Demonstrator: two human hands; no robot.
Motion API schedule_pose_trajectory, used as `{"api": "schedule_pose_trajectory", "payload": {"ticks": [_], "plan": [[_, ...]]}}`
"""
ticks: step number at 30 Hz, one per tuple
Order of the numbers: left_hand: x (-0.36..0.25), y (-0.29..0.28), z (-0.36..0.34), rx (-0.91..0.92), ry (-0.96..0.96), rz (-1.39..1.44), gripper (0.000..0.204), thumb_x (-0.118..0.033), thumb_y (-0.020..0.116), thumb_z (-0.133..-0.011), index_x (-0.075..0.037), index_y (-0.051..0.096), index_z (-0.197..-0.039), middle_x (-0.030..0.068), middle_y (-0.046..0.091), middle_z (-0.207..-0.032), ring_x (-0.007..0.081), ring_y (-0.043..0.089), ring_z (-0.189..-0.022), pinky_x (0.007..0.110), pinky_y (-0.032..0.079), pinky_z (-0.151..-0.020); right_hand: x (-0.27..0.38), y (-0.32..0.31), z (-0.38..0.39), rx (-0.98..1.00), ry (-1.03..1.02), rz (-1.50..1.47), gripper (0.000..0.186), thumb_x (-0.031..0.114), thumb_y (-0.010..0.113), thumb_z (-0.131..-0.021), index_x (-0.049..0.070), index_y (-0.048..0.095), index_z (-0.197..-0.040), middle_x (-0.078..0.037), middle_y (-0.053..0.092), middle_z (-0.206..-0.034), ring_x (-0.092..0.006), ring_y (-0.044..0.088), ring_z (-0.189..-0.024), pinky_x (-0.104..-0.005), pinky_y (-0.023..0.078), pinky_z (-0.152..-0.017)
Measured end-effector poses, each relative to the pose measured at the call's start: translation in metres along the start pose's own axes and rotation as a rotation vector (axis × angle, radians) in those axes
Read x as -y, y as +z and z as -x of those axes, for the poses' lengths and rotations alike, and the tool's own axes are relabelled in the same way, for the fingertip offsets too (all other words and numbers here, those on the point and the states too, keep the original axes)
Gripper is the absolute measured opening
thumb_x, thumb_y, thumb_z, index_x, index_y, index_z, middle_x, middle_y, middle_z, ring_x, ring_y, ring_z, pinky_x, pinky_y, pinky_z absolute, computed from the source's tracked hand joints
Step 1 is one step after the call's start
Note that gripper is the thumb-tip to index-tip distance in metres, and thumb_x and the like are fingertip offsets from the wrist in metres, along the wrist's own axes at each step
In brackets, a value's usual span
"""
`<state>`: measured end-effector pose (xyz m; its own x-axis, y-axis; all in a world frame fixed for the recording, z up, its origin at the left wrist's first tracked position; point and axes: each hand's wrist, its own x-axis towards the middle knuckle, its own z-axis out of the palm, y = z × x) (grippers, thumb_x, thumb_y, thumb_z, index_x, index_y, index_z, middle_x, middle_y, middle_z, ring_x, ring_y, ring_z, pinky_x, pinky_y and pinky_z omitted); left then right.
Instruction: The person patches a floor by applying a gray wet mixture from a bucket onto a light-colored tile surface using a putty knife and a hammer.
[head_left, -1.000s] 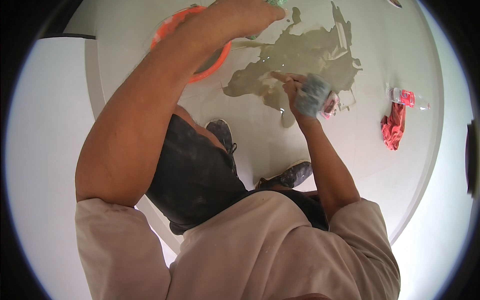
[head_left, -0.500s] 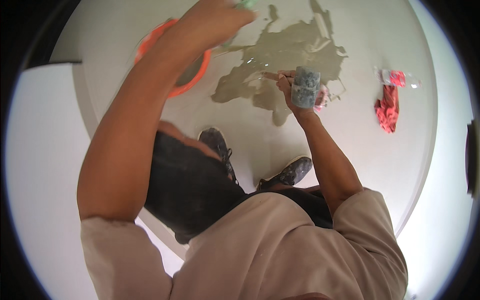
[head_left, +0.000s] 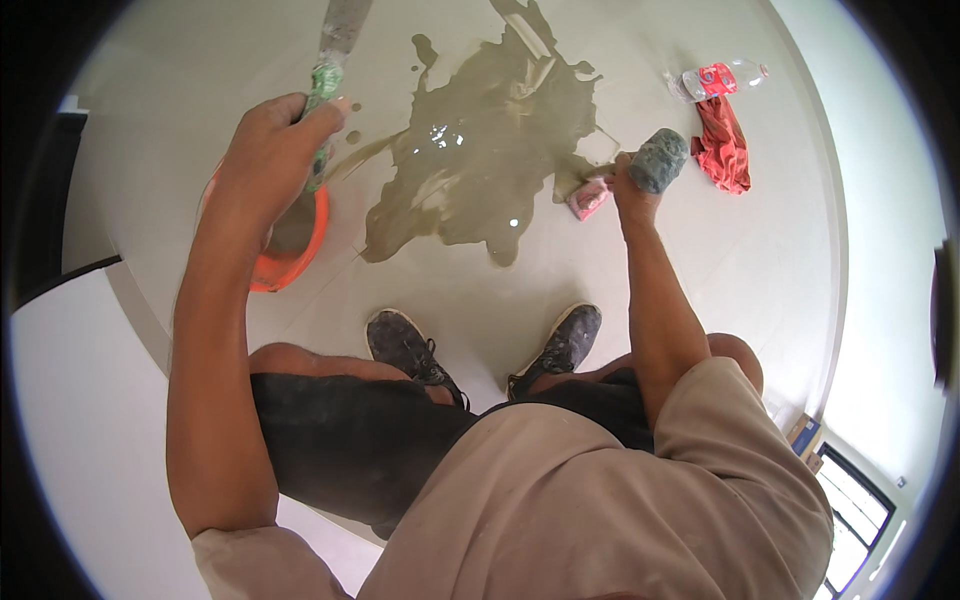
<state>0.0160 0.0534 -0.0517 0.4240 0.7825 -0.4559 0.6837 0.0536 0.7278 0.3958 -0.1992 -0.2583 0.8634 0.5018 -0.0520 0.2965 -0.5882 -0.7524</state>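
L hand (head_left: 268,155) clamped on green-hdld scraper (head_left: 326,84) nr orange bucket (head_left: 318,232); R hand (head_left: 634,196) closed on grey cyl. tool (head_left: 659,161) nr pink pkt (head_left: 588,200).

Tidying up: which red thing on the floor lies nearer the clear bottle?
The crumpled cloth, right beside the bottle; the packet lies by the right hand.

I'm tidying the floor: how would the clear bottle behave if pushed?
Lying on its side, the round clear bottle would probably roll on the smooth floor. It is likely light, as it looks empty. The crumpled red cloth beside it may hinder rolling.
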Motion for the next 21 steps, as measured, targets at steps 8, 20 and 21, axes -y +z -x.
{"api": "schedule_pose_trajectory", "payload": {"ticks": [8, 20, 21], "plan": [[-0.010, 0.004, 0.003, -0.008, -0.024, 0.045, 0.035, -0.039, 0.062, -0.097, -0.004, 0.066, -0.094, -0.0010, 0.055, -0.074, 0.0097, 0.050, -0.069, 0.027, 0.040, -0.067, 0.017, -0.014, -0.013, -0.119, 0.112, -0.333, 0.017, 0.013, 0.059, -0.096, -0.004, 0.060, -0.097, -0.012, 0.067, -0.077, -0.0154, 0.064, -0.056, -0.0286, 0.053, -0.050], [-0.011, 0.011, 0.001, 0.037, 0.000, 0.061, 0.033, -0.037, 0.062, -0.097, -0.005, 0.065, -0.092, -0.0009, 0.055, -0.075, 0.0089, 0.049, -0.069, 0.027, 0.040, -0.068, -0.023, 0.013, -0.036, -0.028, -0.070, -0.130, 0.019, 0.013, 0.057, -0.099, -0.006, 0.058, -0.103, -0.014, 0.070, -0.086, -0.0160, 0.069, -0.068, -0.0271, 0.057, -0.060], [-0.009, 0.008, 0.002, 0.013, 0.004, 0.058, 0.033, -0.037, 0.062, -0.097, -0.005, 0.066, -0.093, -0.0006, 0.055, -0.075, 0.0090, 0.050, -0.069, 0.027, 0.041, -0.068, -0.016, 0.019, -0.038, -0.043, -0.156, -0.049, 0.019, 0.013, 0.057, -0.098, -0.005, 0.058, -0.102, -0.014, 0.070, -0.085, -0.0159, 0.068, -0.068, -0.0273, 0.057, -0.060]]}}
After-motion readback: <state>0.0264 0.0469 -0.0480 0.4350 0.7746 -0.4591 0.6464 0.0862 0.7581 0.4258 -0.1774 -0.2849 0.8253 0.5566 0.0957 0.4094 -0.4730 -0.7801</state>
